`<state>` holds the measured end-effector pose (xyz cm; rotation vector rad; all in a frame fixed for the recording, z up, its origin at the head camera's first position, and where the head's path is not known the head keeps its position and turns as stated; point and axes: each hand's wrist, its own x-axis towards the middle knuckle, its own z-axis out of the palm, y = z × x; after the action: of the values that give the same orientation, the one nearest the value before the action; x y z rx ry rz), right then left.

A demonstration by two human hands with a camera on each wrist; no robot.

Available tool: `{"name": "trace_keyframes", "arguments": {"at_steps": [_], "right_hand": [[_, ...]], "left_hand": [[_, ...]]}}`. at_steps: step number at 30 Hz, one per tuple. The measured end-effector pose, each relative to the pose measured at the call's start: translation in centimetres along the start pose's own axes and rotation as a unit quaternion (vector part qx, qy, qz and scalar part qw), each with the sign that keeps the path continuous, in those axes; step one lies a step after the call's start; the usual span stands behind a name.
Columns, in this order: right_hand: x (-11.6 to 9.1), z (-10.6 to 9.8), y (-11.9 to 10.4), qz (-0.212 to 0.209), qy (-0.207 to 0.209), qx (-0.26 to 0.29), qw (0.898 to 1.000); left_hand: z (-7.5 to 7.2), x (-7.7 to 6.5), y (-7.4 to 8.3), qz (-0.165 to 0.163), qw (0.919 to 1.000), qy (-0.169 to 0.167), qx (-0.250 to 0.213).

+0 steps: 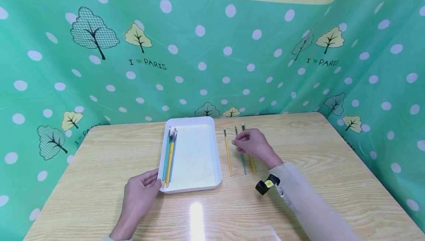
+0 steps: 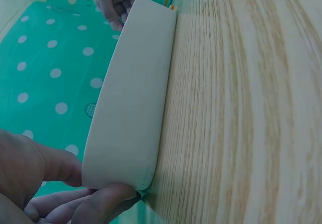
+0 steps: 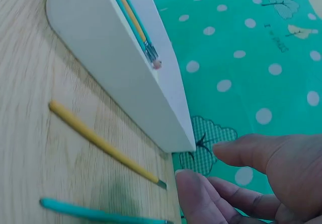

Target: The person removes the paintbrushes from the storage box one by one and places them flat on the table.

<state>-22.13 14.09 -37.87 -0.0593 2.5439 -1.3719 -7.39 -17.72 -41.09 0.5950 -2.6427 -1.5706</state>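
Observation:
A white tray [image 1: 196, 159] lies on the table with several paintbrushes [image 1: 171, 152], teal, blue and yellow, along its left side. My left hand [image 1: 139, 196] grips the tray's near left corner, thumb at the rim and fingers against the wall. To the right of the tray, three paintbrushes lie side by side: a yellow one [image 1: 228, 156], a teal one [image 1: 243, 165] and another yellow one [image 1: 252, 164]. Over the teal and right yellow brushes is my right hand [image 1: 254, 145], partly covering them. Its thumb and fingers [image 3: 193, 194] are apart in the right wrist view, with nothing between them.
The wooden table [image 1: 318, 159] meets a green dotted cloth [image 1: 212, 56] that hangs behind and at both sides. A black wrist camera [image 1: 265, 185] sits on the right sleeve, low over the table.

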Motion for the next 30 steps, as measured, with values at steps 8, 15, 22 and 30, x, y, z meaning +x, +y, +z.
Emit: {"name": "trace_keyframes", "arguments": {"at_steps": [8, 15, 22, 30], "right_hand": [[0.3, 2.0, -1.6, -0.003, -0.022, 0.020, 1.000], [0.5, 3.3, -3.2, -0.002, -0.046, 0.063, 0.997], [0.7, 5.1, -4.6, -0.008, -0.073, 0.061, 0.995], [1.3, 7.7, -5.5, 0.003, -0.088, 0.055, 0.995]], "left_hand": [[0.1, 0.0, 0.0, 0.005, 1.0000, 0.003, 0.004], [0.1, 0.1, 0.0, 0.010, 0.9999, 0.005, 0.008], [0.1, 0.1, -0.1, 0.006, 1.0000, 0.004, 0.007], [0.1, 0.1, -0.1, 0.004, 1.0000, 0.004, 0.004]]}}
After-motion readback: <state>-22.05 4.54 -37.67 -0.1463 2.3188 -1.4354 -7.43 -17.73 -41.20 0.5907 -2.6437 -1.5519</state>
